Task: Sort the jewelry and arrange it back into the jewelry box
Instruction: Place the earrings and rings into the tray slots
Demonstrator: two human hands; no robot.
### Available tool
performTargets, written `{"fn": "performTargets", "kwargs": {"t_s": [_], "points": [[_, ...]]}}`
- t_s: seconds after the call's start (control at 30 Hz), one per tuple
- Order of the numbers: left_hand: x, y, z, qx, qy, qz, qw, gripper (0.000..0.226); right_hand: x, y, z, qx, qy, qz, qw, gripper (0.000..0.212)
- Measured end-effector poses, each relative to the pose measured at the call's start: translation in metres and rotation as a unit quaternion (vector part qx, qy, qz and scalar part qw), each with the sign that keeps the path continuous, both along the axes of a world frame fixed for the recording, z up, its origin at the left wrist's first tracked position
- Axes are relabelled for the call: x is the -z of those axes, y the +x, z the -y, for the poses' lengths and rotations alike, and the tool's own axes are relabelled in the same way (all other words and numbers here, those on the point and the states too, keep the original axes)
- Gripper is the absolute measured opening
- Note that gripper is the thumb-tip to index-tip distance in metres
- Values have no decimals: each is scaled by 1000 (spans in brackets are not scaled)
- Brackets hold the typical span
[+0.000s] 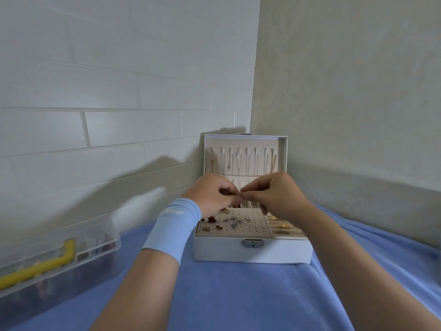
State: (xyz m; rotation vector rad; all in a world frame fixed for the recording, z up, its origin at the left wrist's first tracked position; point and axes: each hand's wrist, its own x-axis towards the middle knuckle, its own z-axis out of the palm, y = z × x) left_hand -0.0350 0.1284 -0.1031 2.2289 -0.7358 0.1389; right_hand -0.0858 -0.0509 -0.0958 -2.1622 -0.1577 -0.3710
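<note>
Blue fleece cloth (238,295) nearest, forearms over it. I note left hand (210,192) and right hand (274,194) meeting above open white jewelry box (253,252), both pinching small metallic jewelry piece (241,192). Box on cloth, in wall corner.

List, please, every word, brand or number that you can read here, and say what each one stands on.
"EP": white print on the blue wristband; the letters before it are too blurred to read.
Latch of the jewelry box: no marking legible.
Small piece pinched between the left hand and the right hand: too small to show any text.
</note>
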Motion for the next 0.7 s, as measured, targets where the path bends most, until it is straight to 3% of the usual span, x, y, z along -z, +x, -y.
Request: {"fn": "performTargets", "kwargs": {"t_s": [0.27,0.5,0.7], "points": [[-1,1,-11,-32,-14,-16,999,6,10,2,2,-26,-133,-49,990,13],[-1,0,-9,-37,-64,-39,997,7,12,0,-2,-31,-183,-55,981,16],[1,1,-7,-14,-121,-110,986,5,15,-2,-6,-29,-199,-43,979,9]]}}
